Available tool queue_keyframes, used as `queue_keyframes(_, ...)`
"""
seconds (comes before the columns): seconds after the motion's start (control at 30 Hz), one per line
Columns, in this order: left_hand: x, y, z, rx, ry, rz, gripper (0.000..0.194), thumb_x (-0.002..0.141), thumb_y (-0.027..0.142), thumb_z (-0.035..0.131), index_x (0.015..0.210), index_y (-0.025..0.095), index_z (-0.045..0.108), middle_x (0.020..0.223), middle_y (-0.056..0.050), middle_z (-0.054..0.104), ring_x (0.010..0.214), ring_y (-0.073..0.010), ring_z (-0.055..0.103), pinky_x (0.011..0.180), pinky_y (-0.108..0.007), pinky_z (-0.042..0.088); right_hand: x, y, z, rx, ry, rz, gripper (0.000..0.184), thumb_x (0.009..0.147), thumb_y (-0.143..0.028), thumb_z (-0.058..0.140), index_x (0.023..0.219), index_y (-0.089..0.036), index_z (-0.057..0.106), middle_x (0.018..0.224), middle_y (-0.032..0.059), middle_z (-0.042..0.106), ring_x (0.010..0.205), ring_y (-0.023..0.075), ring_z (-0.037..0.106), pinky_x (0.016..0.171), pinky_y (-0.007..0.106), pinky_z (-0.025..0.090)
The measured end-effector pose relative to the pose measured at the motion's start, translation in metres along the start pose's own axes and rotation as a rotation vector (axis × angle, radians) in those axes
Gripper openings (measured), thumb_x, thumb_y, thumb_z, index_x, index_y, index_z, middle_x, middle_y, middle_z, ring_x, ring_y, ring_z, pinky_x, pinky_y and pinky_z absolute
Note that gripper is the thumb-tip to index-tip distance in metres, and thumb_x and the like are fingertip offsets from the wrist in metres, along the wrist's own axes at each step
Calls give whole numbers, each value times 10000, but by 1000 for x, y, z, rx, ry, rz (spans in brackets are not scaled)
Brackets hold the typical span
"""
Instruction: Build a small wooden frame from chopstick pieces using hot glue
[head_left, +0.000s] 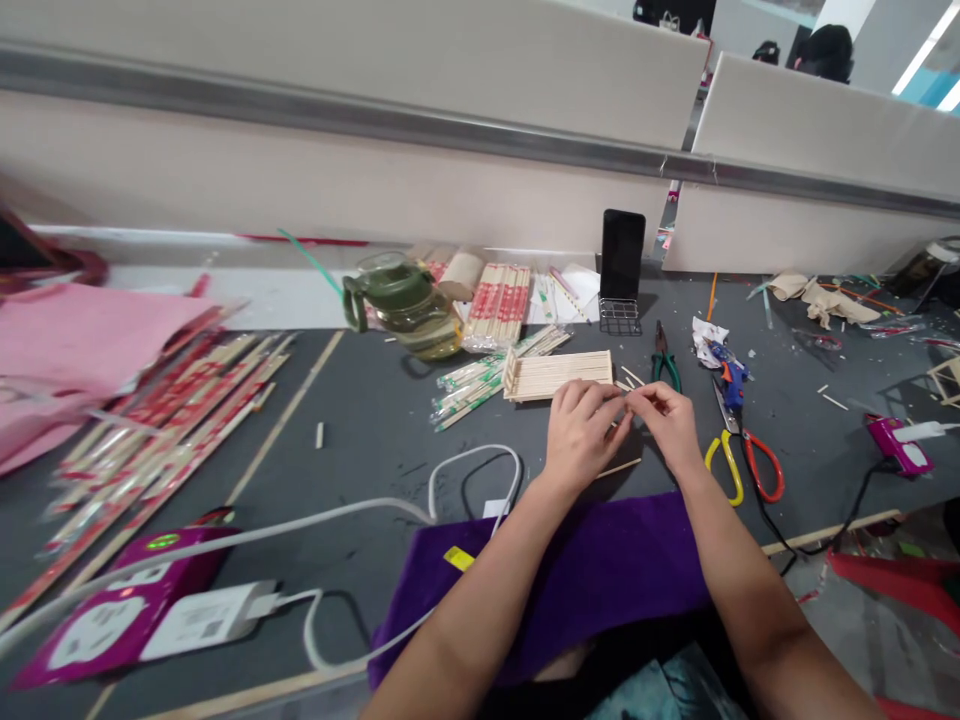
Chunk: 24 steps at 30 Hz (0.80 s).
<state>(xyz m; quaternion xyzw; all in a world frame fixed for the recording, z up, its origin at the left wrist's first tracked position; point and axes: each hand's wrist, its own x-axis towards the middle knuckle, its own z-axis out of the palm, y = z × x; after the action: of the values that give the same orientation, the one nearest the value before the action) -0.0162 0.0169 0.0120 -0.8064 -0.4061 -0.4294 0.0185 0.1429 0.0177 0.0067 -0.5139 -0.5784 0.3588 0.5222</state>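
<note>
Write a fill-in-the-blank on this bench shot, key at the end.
1. The scissors have one red handle and one ____ handle.
2. Below the left hand and the right hand in the picture, the cloth is ____.
3. The pliers have ____ handles.
4. The phone stands ____ rather than lying flat.

Missing words: yellow; purple; green; upright.

The stick frame [559, 376] looks matt wood, the cloth [626, 555] velvety.
</note>
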Motion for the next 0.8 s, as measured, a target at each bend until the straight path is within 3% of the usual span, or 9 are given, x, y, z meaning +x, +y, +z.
queue_keyframes(0.13,0,0,1,-56,22,1,104,917,275,639,958,231,724,994,-78,747,970,-252,615,886,-427,467,0,5,-2,-8,105,30,307,851,-497,653,750,-207,658,678,-27,609,644,138,525,632,258,414)
queue_keyframes(0.3,-1,1,2,-154,19,-80,117,928,293,636,976,239,729,986,-66,744,958,-230,638,880,-409,486,-2,5,-7,25,232,65,515,928,-589,516,569,-224,462,530,-56,398,527,114,372,537,254,328)
queue_keyframes(0.43,-2,1,4,-190,31,-82,136,934,295,631,999,227,730,994,-73,739,966,-226,635,870,-397,496,-3,-3,-5,91,96,58,351,815,-549,688,741,-208,647,673,-22,605,627,133,504,597,252,400)
queue_keyframes(0.53,-2,-1,5,-202,25,-90,139,935,291,626,991,222,732,986,-79,736,965,-229,636,867,-401,498,-3,-6,-1,49,0,71,301,796,-501,712,775,-201,699,713,-9,657,642,138,527,617,258,407)
queue_keyframes(0.7,0,-3,6,-257,24,-174,124,904,315,657,926,229,744,963,-78,743,950,-237,637,899,-431,484,-4,-4,-5,-98,142,20,332,874,-504,607,713,-214,619,637,-37,565,613,133,468,610,262,378)
queue_keyframes(0.8,0,0,7,-460,73,-334,106,864,319,702,884,233,760,941,-63,748,950,-229,645,928,-426,475,-5,-3,-10,-127,253,-7,418,959,-524,469,663,-229,482,597,-52,445,586,126,401,584,267,330)
